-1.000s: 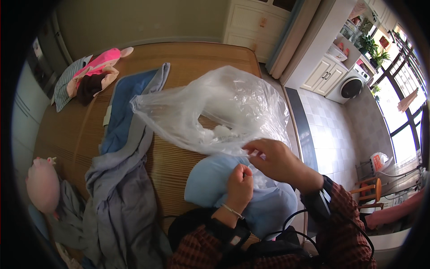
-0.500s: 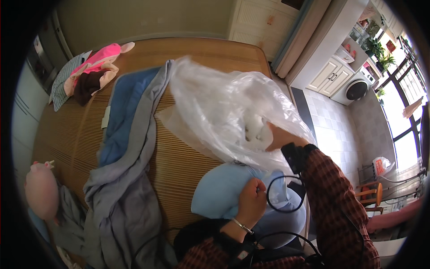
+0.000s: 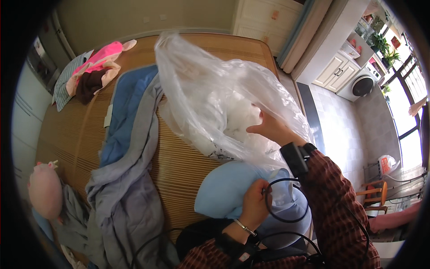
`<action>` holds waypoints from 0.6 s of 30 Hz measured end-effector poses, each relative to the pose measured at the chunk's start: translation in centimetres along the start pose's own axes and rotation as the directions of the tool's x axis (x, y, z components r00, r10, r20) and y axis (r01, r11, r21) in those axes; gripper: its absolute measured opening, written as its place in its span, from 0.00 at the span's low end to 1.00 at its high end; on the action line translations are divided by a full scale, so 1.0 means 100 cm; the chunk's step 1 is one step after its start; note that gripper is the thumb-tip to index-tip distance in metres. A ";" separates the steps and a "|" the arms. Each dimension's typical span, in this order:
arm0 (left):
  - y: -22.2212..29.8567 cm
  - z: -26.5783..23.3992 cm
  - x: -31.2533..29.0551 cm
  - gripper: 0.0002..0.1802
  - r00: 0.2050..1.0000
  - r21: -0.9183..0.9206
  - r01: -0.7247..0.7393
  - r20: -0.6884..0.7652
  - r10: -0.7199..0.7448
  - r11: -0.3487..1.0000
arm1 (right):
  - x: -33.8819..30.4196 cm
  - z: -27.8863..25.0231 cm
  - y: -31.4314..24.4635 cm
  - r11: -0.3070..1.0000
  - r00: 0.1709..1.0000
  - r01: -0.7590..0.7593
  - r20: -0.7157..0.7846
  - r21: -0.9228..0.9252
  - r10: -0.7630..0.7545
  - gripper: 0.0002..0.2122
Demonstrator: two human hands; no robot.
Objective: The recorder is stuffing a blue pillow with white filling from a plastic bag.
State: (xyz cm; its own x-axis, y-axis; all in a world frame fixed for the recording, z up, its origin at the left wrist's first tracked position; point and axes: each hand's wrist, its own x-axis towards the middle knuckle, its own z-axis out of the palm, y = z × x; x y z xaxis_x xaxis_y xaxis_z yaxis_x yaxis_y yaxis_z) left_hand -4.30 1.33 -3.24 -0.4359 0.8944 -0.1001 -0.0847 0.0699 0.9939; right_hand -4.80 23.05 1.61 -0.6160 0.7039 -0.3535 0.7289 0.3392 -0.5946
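A large clear plastic bag [image 3: 197, 85] puffs up over the middle of the bed, with white, crumpled contents [image 3: 235, 116] showing through its opening. My right hand [image 3: 274, 129] reaches into that opening, its thumb and fingers apart beside the white contents. Below the bag lies a plump light blue cushion [image 3: 219, 186]. My left hand [image 3: 254, 201] rests against this cushion with its fingers curled closed; what they hold, if anything, is hidden. A black cable [image 3: 286, 220] loops just right of my left hand.
A long grey cloth [image 3: 127, 193] and a blue cloth [image 3: 130, 96] stretch along the left of the ribbed mat [image 3: 179, 179]. A pink plush toy [image 3: 45, 190] sits at the left edge. Pink and brown clothing [image 3: 96, 74] lies at the far left corner.
The bag's far left part has risen and spread wider, its opening showing more of the white contents. My right hand has shifted slightly up, and its fingers have spread. My left hand stays put.
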 end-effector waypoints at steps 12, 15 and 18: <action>-0.006 0.002 0.000 0.03 1.000 -0.160 0.023 -0.011 -0.025 0.987 | 0.005 0.065 0.015 0.923 0.985 0.162 0.004 -0.349 -0.172 0.25; -0.003 0.006 0.004 0.03 1.000 -0.074 0.016 -0.022 -0.018 0.997 | 0.010 0.067 0.034 0.931 0.998 0.036 -0.033 -0.363 -0.051 0.25; -0.006 0.006 0.004 0.04 0.991 -0.046 -0.116 -0.076 0.112 0.992 | 0.024 0.058 0.055 0.960 0.966 0.155 -0.169 -0.232 -0.197 0.24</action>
State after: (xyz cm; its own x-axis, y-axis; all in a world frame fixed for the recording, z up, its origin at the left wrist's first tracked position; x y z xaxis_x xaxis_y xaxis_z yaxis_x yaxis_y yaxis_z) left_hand -3.89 1.91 -3.80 -0.5094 0.8605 0.0092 -0.0743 -0.0547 0.9957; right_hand -3.96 22.96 -6.71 -0.6878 0.7186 -0.1027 0.6737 0.5794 -0.4587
